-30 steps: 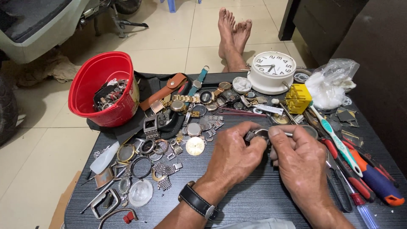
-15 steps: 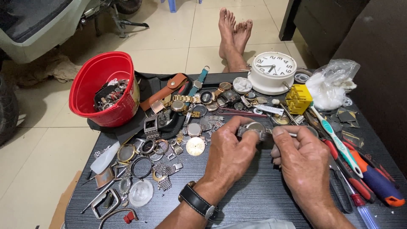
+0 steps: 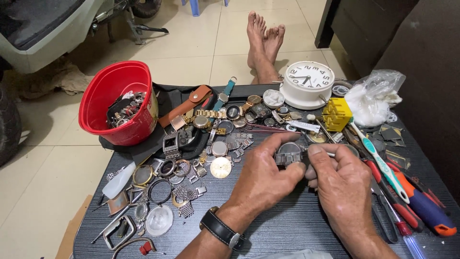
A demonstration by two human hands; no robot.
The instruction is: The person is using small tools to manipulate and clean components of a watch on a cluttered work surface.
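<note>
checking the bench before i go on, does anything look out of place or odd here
Mostly ordinary clutter. The red bucket overhangs the table's far left corner. Both the left hand and right hand grip the metal watch.

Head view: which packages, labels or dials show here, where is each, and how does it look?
Table clock: far edge of the table, round, white face, dark hands.
Plastic bag: far right, crumpled, clear, white stuff inside.
Red tub: far left, round, pale label on its side, holds watch parts.
</note>
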